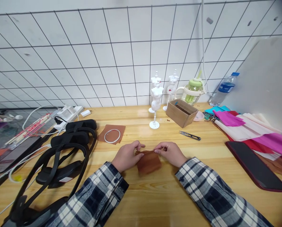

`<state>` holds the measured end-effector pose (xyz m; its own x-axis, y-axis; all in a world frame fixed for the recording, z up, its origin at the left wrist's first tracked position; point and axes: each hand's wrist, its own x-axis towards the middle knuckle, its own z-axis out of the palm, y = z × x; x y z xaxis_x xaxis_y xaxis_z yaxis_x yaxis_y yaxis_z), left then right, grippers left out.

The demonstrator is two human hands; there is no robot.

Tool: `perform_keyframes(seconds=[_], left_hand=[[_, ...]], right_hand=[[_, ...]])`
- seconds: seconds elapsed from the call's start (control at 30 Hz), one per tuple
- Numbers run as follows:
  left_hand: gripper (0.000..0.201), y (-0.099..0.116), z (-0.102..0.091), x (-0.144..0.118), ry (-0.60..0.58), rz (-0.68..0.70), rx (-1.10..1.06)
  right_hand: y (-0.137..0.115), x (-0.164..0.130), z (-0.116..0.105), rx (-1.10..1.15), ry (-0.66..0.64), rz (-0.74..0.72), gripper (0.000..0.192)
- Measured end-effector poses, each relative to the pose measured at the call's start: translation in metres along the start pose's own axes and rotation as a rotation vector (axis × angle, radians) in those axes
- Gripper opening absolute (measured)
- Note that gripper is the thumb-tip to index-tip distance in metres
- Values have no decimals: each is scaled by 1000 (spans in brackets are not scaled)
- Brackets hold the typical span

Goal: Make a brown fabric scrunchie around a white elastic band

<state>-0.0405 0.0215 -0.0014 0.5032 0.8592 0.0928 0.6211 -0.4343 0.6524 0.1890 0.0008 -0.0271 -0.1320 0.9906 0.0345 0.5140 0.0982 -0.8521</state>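
A small piece of brown fabric (149,164) hangs between my hands just above the wooden table, its upper edge gathered or folded. My left hand (128,155) pinches the left end of that edge between thumb and fingers. At the right end, my right hand (170,153) grips the same edge with thumb and forefinger. Whether a needle or thread is there is too small to tell. Beyond my left hand, another brown fabric piece (105,131) lies flat with a white ring (112,136) on it. Thread snips (190,135) lie beyond my right hand.
White mini dress forms (156,97) stand at the back beside a cardboard box (181,113), a green-lidded cup (194,90) and a water bottle (225,90). Coloured fabrics (247,126) and a dark phone (255,165) lie right. Black headsets (60,160) and cables crowd the left.
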Motion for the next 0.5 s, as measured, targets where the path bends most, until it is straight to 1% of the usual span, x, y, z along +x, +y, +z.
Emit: perform_keyframes(seconds=[0.07,0.13,0.17,0.27,0.3,0.33,0.43,0.5], left_hand=[[16,-1,0,0,-30,-18,21],[14,-1,0,0,-36,-31,79],[14,-1,0,0,-31,-30,116],[10,0,1,0,-10,-10,239],[10,0,1,0,-7,1,279],[10,1,2,0,-4,10,316],[10,2,3,0,-2,32,408],[9,2,3,0,-12,52,461]], right_hand=[[2,0,0,0,-3,7,13],[3,0,0,-13,-13,6,13],[4,0,-1,-8,-22,2,17],[5,-2,-3,17,-32,-35,53],[4,-2,-3,-11,-26,-63,58],[4,-2,-4,-68,-18,-97,57],[1,-3,-2,-280,-1,-192,34],[0,-3,0,-340,-3,-221,26]])
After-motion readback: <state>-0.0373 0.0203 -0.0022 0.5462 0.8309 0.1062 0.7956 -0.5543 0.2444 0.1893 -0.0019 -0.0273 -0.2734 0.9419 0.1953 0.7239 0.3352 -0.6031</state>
